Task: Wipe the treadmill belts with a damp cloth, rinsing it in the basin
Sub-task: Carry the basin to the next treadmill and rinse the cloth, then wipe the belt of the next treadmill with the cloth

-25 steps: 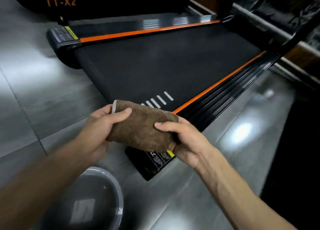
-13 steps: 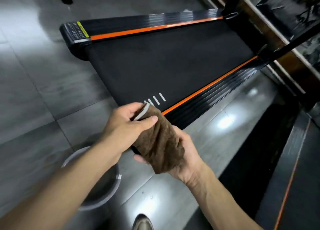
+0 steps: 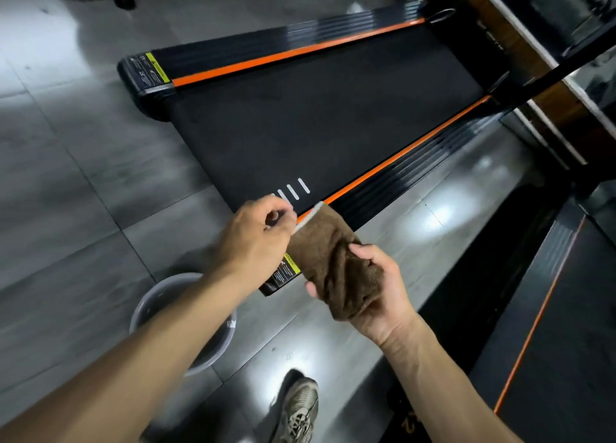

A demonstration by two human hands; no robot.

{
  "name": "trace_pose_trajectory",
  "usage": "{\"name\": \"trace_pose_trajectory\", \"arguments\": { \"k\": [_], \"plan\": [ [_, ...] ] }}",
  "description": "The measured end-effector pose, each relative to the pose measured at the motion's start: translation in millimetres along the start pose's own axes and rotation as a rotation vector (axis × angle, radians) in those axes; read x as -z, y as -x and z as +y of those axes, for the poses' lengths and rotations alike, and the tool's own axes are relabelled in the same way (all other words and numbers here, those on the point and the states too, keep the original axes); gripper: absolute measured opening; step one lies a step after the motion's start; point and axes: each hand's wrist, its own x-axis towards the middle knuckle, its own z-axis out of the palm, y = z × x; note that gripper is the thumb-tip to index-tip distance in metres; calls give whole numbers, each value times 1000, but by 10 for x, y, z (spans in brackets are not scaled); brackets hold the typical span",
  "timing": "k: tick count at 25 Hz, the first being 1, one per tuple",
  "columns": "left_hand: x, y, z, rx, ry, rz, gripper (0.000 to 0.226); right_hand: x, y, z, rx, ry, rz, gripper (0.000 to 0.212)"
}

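A brown cloth (image 3: 330,259) with a pale hem is bunched lengthwise above the near corner of the treadmill. My right hand (image 3: 383,292) grips its lower end. My left hand (image 3: 260,239) pinches the hem at its upper end. The black treadmill belt (image 3: 316,119) with orange side stripes stretches away to the upper right, with short white marks near its rear edge. A grey basin (image 3: 150,306) stands on the floor under my left forearm, which hides most of it.
Grey floor tiles (image 3: 66,192) lie to the left. A second treadmill deck (image 3: 560,342) with an orange stripe is at the right. My shoe (image 3: 298,409) is on the floor below the cloth. A dark frame and shelving (image 3: 533,59) stand at the upper right.
The view has shifted right and down. The cloth went from held flat between both hands to a bunched, slanted roll; my left hand moved to its hem and my right hand closed on the lower end.
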Motion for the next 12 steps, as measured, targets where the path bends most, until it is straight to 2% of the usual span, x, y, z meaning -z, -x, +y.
{"name": "trace_pose_trajectory", "arguments": {
  "k": [3,8,12],
  "plan": [
    [-299,-90,-284,19,-99,-90,22,410,-229,-181,36,38,93,40],
    [-1124,-410,-963,176,-304,-241,41,1357,-1120,-363,45,169,288,48],
    [-1592,-803,-1276,208,-398,-303,45,1872,-1873,-420,62,224,380,58]
  ]
}}
